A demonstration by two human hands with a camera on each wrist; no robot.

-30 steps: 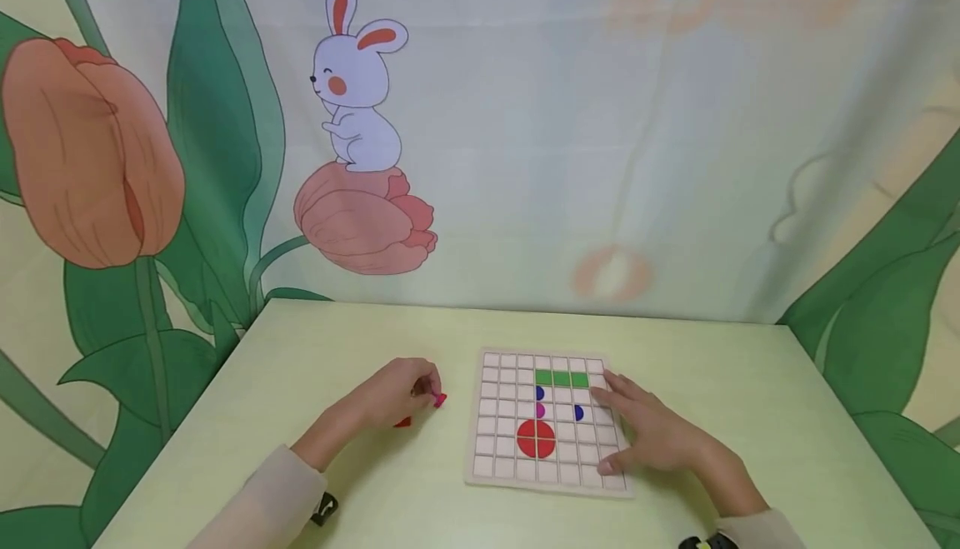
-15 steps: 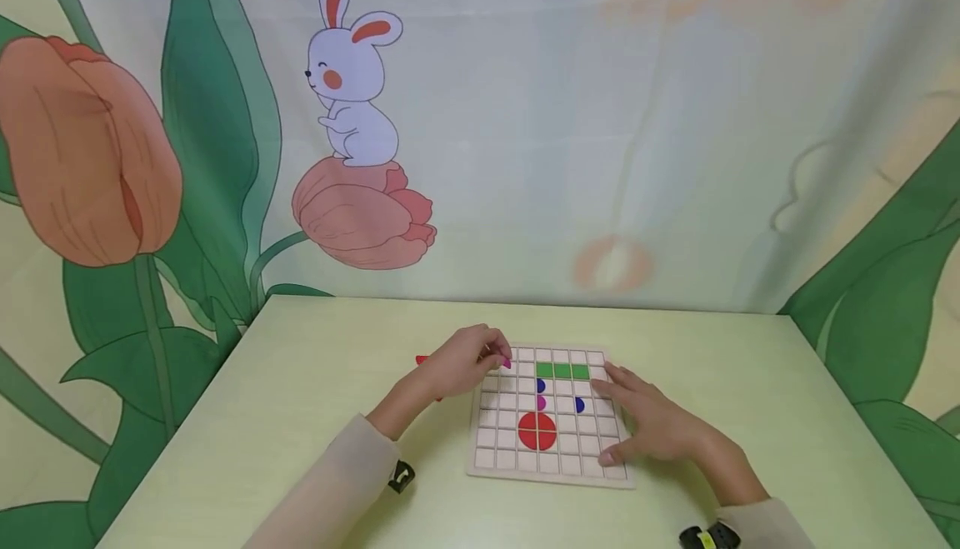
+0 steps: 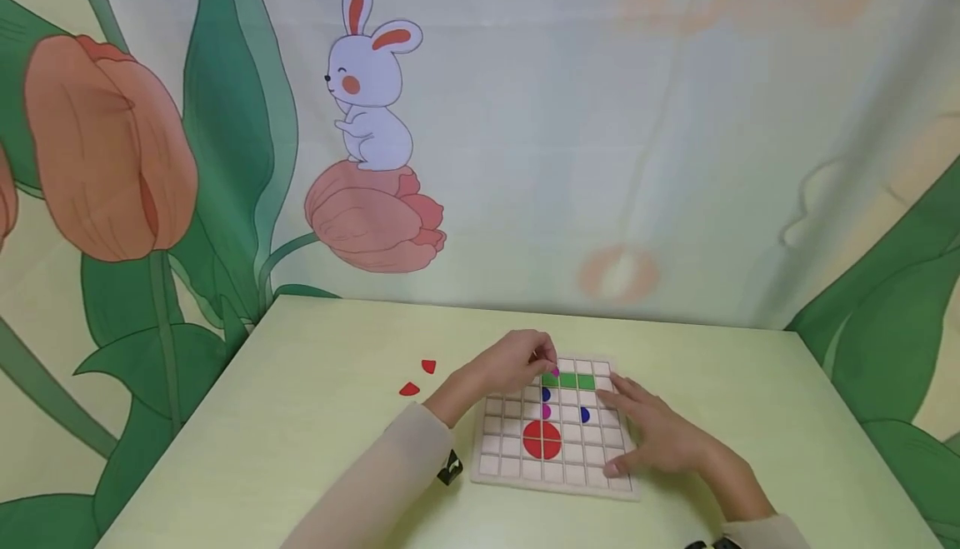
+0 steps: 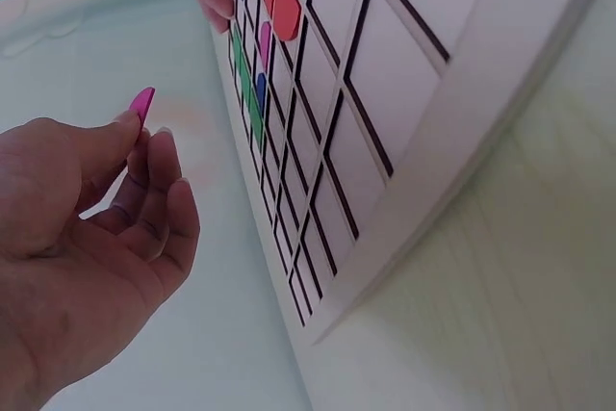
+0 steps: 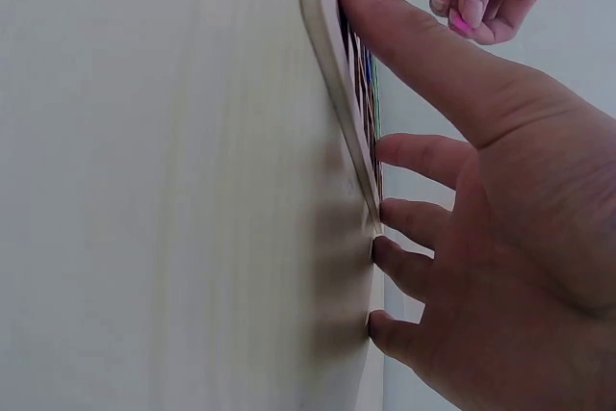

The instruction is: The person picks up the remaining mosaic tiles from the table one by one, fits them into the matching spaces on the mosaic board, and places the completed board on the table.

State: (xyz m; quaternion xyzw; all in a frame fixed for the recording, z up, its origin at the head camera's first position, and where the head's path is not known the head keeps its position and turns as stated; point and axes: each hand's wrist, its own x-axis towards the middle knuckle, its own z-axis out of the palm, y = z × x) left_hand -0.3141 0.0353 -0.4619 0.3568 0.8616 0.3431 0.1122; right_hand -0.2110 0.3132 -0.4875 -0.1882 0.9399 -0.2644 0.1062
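Note:
A square wooden grid board (image 3: 555, 489) lies on the table. My left hand (image 3: 513, 361) is raised over its far left part, pinching a small magenta piece (image 4: 142, 103) between thumb and forefinger. Spread along the board's right edge, my right hand (image 3: 660, 432) rests with thumb and fingertips on the rim. Set in the board are a row of green squares (image 3: 576, 381), a red circle of quarter pieces (image 3: 542, 440), two blue half-rounds (image 3: 585, 415) and a magenta half-round (image 3: 546, 411). The left hand and forearm hide the board's upper left cells.
Two loose red quarter pieces, one nearer (image 3: 409, 389) and one farther (image 3: 428, 366), lie on the table left of the board. Behind the pale table (image 3: 315, 349) hangs a curtain (image 3: 525, 157) printed with a rabbit and tulips.
My left hand has carried the magenta piece rightward from the table to above the board, uncovering the two red pieces. My right hand has stayed at the board's right edge.

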